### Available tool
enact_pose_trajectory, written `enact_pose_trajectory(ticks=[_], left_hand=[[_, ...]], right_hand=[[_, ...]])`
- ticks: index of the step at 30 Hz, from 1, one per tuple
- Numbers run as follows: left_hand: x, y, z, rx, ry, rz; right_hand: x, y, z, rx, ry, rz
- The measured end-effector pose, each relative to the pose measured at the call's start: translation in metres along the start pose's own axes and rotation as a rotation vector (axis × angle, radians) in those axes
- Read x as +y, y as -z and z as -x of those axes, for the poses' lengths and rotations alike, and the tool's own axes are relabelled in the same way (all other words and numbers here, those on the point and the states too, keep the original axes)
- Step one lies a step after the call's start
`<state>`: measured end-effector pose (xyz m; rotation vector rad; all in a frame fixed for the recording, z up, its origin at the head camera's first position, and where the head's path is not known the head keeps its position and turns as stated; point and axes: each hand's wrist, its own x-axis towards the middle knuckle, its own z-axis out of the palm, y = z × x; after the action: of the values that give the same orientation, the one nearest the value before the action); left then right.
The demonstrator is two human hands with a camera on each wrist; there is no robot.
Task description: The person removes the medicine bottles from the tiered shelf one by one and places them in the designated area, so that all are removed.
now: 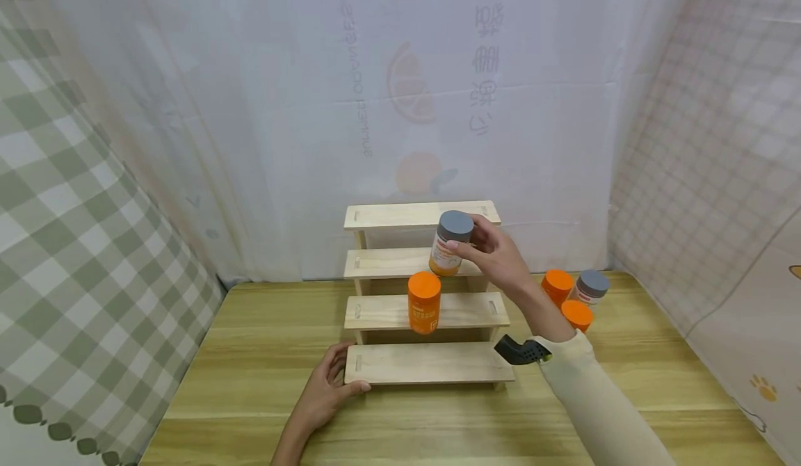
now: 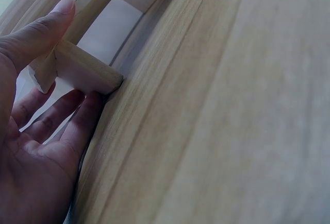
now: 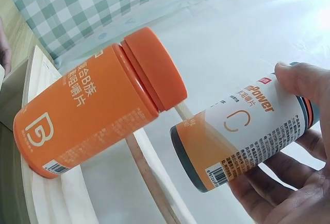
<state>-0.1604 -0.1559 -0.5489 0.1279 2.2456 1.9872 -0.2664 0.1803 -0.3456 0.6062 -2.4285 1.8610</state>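
Five bottles (image 1: 452,244) — three orange-capped, two grey-capped

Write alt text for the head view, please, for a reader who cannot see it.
The right hand holds a grey-capped bottle above the third step of a wooden rack on a table. An orange bottle stands on the second step, the left hand rests at the lowest step's corner, and three more bottles stand to the right.
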Motion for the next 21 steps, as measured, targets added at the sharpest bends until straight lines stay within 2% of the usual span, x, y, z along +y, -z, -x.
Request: enact_pose_trajectory(ticks=[8,16,21], left_hand=[[-0.002,0.000,0.000,0.011,0.031,0.010],[0.000,0.000,0.000,0.006,0.023,0.020],[0.000,0.000,0.000,0.004,0.020,-0.006]], right_hand=[[0.006,0.017,0.018,0.063,0.003,-0.015],[0.013,0.037,0.036,0.127,0.095,-0.049],[0.012,0.048,0.047,0.150,0.074,-0.075]])
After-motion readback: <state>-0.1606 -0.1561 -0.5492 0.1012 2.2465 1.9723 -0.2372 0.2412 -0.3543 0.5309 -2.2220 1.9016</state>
